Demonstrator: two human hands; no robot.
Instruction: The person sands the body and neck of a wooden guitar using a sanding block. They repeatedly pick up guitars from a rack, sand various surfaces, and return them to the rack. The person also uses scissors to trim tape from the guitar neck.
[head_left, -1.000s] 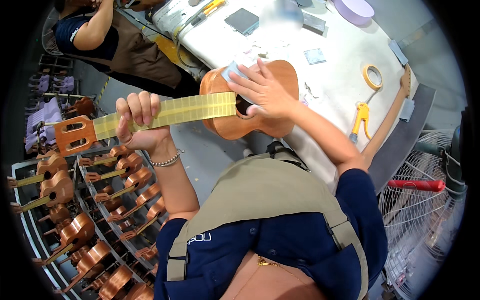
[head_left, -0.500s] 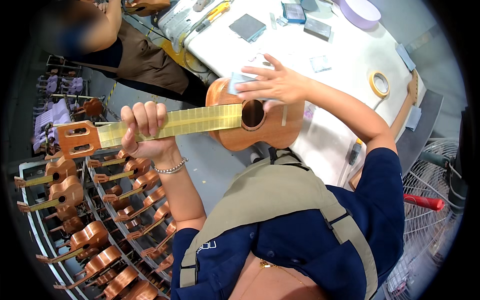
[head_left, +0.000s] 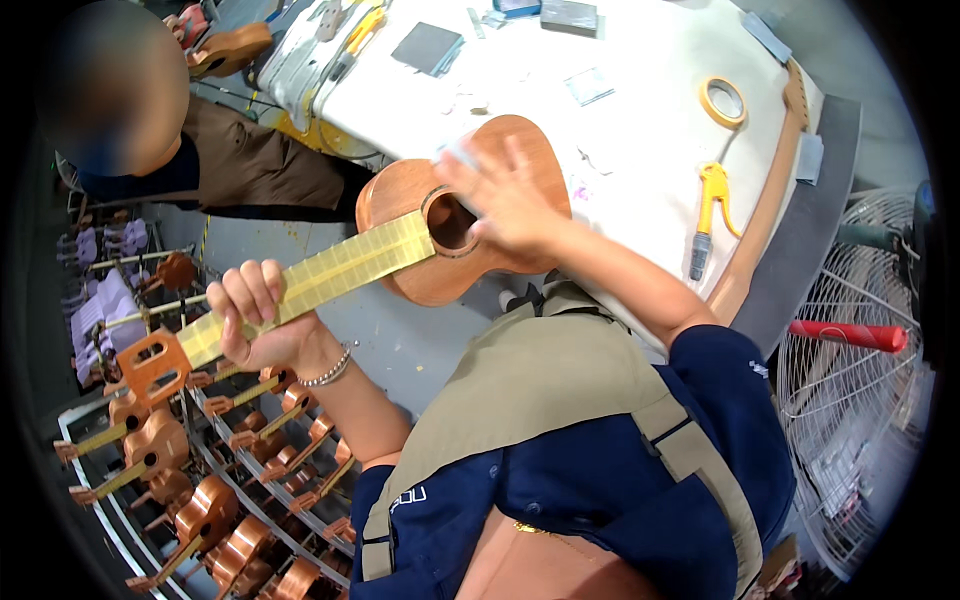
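A brown wooden ukulele [head_left: 535, 165] without strings lies slantwise before me, its body at the table's near-left edge. Yellow tape covers its fretboard [head_left: 350, 262]; the slotted headstock [head_left: 155, 366] points down to the left. My left hand [head_left: 262, 315] is closed around the neck near the headstock. Over the body's top, beside the sound hole [head_left: 450, 222], is my right hand [head_left: 505, 195], blurred by motion with its fingers spread. A small light blue sheet [head_left: 456, 154], seemingly abrasive paper, shows under its fingertips, partly hidden.
On the white table [head_left: 640, 130] are dark sanding pads [head_left: 428, 47], a tape roll [head_left: 722, 101], a yellow air blow gun [head_left: 712, 210] and a yellow cutter [head_left: 365, 32]. Racks of ukuleles [head_left: 210, 510] stand lower left. Another person [head_left: 250, 160] is upper left; a caged fan [head_left: 840, 380] stands right.
The ukulele has tilted, its headstock now lower and its body farther left. My right hand has moved left with the light blue sheet. The left hand keeps its grip on the neck.
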